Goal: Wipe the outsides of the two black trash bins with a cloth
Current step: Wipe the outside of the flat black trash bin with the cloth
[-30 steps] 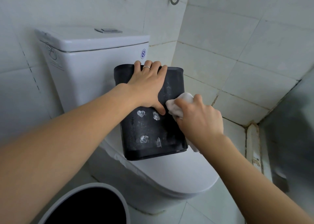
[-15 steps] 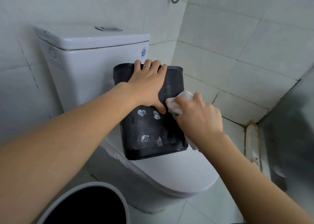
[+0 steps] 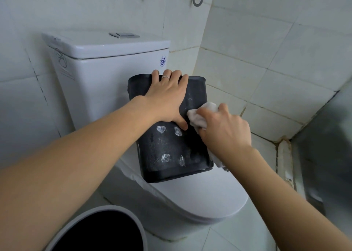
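A black rectangular trash bin (image 3: 167, 148) rests on the closed toilet lid, its side facing me with several white smudges on it. My left hand (image 3: 167, 98) lies across the bin's upper part, fingers curled over its far edge and thumb on the side. My right hand (image 3: 224, 130) grips a crumpled white cloth (image 3: 198, 115) and presses it against the bin's right side. A second bin with a grey rim and dark inside (image 3: 106, 231) stands on the floor at the bottom left.
The white toilet lid (image 3: 209, 193) carries the bin, with the cistern (image 3: 106, 73) behind it. Tiled walls close in at the back and right. A grey panel (image 3: 327, 155) stands at the right edge. Floor tiles show at the bottom right.
My right hand with the cloth has shifted slightly on the bin's right side. The left hand and the bin have stayed in place.
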